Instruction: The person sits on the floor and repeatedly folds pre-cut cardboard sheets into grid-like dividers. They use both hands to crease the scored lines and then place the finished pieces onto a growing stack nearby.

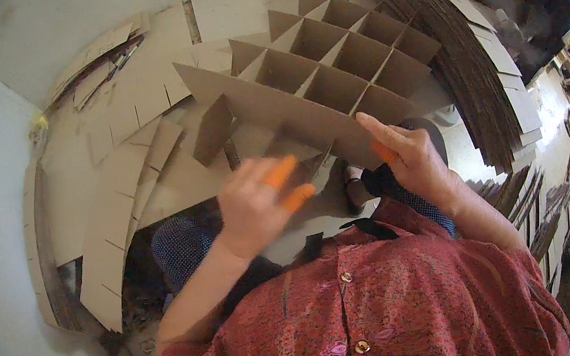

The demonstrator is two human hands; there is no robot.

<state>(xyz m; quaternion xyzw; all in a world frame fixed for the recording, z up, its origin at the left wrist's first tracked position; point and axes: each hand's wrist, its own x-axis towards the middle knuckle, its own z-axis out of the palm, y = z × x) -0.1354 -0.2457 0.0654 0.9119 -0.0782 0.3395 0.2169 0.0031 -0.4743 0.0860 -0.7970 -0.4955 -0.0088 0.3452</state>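
A cardboard partition grid [289, 109], with strips crossing into square cells, is tilted in front of me. My right hand [416, 157] grips the near right end of its long outer strip, thumb on top and an orange finger cover showing below. Just below the grid's near side is my left hand [248, 202], slightly blurred, with orange covers on two fingers. Those fingers are apart, and nothing shows between them. A short cardboard flap [213, 131] sticks out under the grid's left part.
Slotted cardboard strips [114, 227] lie on the cardboard-covered table [182, 187] at left. A tall stack of strips [460, 61] stands to the right, with more bundles [566, 208] beyond it. Pens [121, 61] lie at the back left, and a white wall [0, 260] borders the left side.
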